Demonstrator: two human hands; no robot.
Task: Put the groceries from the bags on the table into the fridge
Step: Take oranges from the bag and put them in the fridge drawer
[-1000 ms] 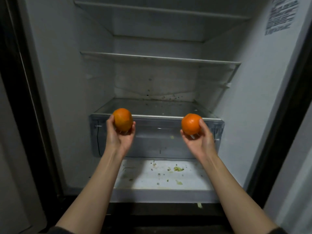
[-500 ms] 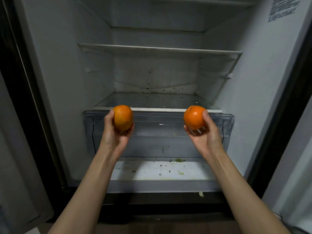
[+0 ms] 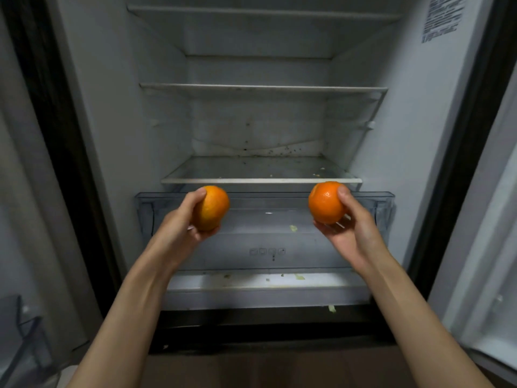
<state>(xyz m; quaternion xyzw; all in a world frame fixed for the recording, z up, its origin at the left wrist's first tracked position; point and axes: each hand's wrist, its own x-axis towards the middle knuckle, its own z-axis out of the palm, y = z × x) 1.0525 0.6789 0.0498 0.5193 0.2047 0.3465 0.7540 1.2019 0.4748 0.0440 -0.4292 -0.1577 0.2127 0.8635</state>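
Note:
The fridge (image 3: 117,107) stands open in front of me, its white inside lit from below. My left hand (image 3: 179,222) grips one orange (image 3: 214,207), and my right hand (image 3: 355,231) grips a second orange (image 3: 324,203). Both oranges hang in front of the clear crisper drawer (image 3: 265,239), just below the front edge of the lowest glass shelf (image 3: 260,170). The bags and the table are out of view.
Two more glass shelves, the middle shelf (image 3: 263,88) and the top shelf (image 3: 263,14), sit above, bare. Small green scraps lie on the fridge floor (image 3: 263,281). The door's bin (image 3: 19,340) is at the lower left; the other door (image 3: 486,247) is at the right.
Both hands have stayed before the drawer front with the oranges. My view has pulled back and tilted, showing the top shelf and more of the floor in front of the fridge.

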